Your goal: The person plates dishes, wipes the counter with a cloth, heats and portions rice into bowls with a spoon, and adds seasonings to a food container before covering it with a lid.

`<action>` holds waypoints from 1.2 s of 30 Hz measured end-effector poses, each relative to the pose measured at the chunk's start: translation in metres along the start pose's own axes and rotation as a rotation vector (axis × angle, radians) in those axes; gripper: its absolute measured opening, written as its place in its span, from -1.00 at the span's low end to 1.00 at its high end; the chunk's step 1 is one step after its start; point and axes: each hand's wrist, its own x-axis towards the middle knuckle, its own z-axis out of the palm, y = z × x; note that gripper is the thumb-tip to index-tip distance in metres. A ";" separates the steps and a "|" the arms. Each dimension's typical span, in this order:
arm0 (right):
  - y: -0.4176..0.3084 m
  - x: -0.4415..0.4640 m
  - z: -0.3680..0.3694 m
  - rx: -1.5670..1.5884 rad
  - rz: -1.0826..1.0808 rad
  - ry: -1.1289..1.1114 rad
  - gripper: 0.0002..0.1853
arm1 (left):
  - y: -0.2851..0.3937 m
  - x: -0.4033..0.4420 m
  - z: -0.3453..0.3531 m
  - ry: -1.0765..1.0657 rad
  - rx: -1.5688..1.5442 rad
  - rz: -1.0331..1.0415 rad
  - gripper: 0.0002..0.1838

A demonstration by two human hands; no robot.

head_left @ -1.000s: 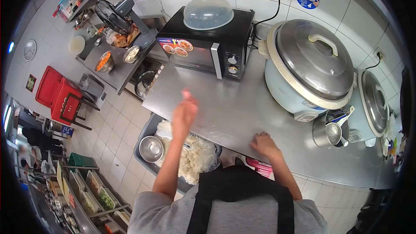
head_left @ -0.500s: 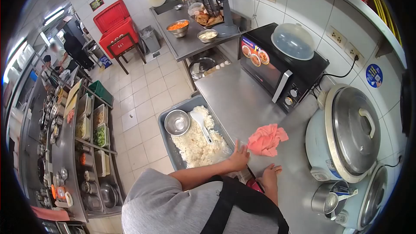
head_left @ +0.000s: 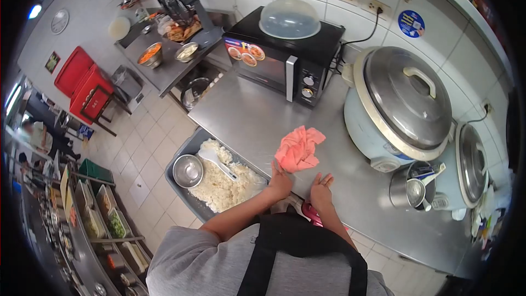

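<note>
My left hand rests at the edge of the steel counter, fingers extended, close by the crumpled pink cloth; I cannot tell whether they touch. My right hand lies on the counter to the right and nearer to me, fingers spread and holding nothing. Left of my arms, a grey tub holds cooked rice. On the rice lie a white rice paddle and a metal bowl. A dark pink object, partly hidden, shows between my forearms.
A black microwave with a clear dome cover stands at the back. To the right are a large rice cooker, a smaller cooker and a metal pot. A fan stands on the far table.
The view has turned to the right, showing more of the rice cookers. My right hand has moved forward onto the counter and its fingers have spread. The cloth stays on the counter.
</note>
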 end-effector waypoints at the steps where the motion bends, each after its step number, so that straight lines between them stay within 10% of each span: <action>1: -0.003 -0.004 -0.008 0.015 0.002 -0.011 0.07 | -0.002 0.000 -0.003 -0.034 -0.024 0.012 -0.44; 16: -0.002 0.007 0.009 -0.132 0.000 0.033 0.21 | -0.018 -0.013 -0.002 0.044 -0.081 0.063 -0.19; 36: -0.004 0.006 0.009 -0.057 0.032 0.013 0.27 | -0.009 -0.008 0.004 0.095 0.000 0.056 -0.54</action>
